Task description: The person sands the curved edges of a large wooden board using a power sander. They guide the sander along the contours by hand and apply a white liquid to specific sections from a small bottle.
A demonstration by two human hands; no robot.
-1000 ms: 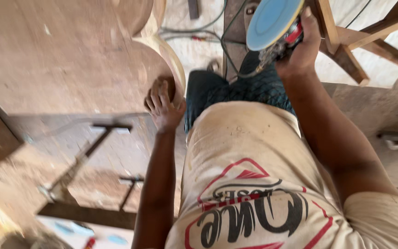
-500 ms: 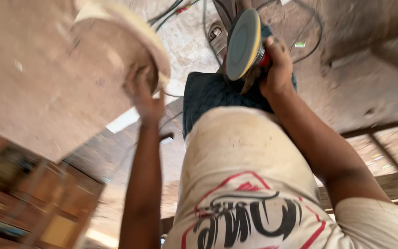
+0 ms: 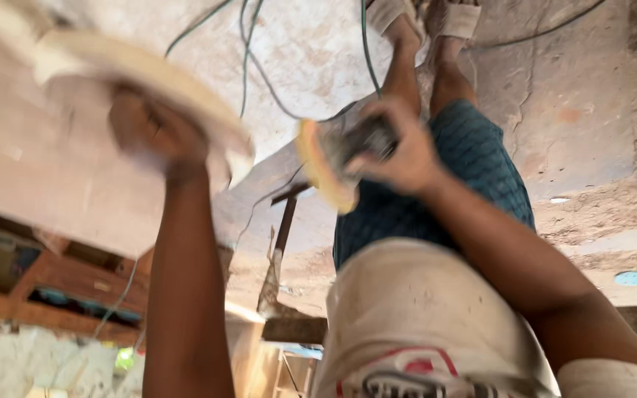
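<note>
Gripping the disc sander (image 3: 333, 158), your right hand (image 3: 399, 151) is closed around it. Your left hand (image 3: 152, 136) rests on the round wooden panel (image 3: 112, 63); grip unclear through blur.
</note>
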